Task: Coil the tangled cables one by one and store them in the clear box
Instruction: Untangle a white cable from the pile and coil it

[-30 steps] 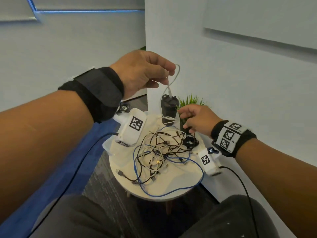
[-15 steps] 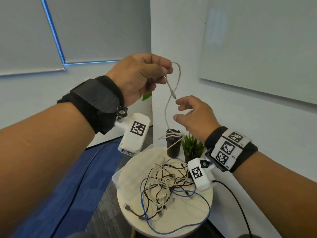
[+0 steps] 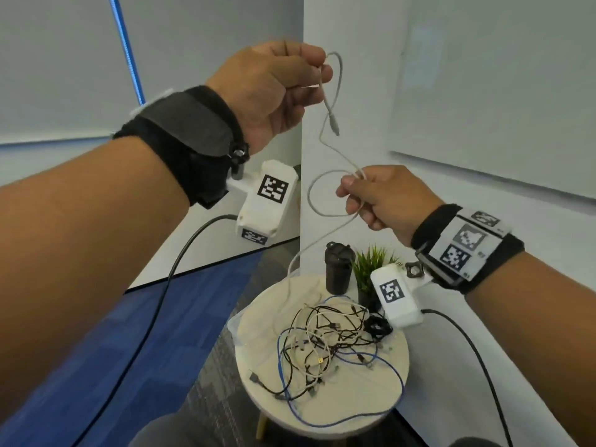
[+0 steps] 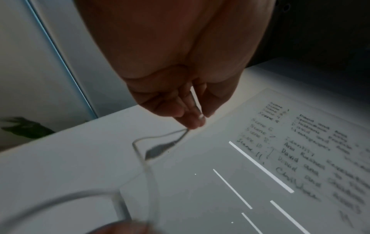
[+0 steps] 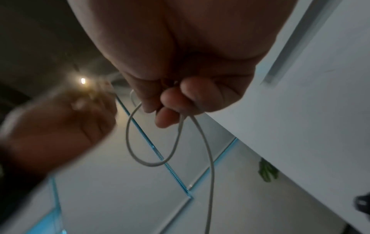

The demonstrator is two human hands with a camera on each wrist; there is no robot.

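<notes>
Crowding the round table [image 3: 371,411] — tangled cables [image 3: 325,343], black cup [image 3: 338,268], plant [image 3: 371,269].

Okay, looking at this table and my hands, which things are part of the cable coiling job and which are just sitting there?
Part of the job:
- white cable, held by left hand and right hand
- cable tangle
- clear box

Just lying about:
- black cup
- plant
- table
</notes>
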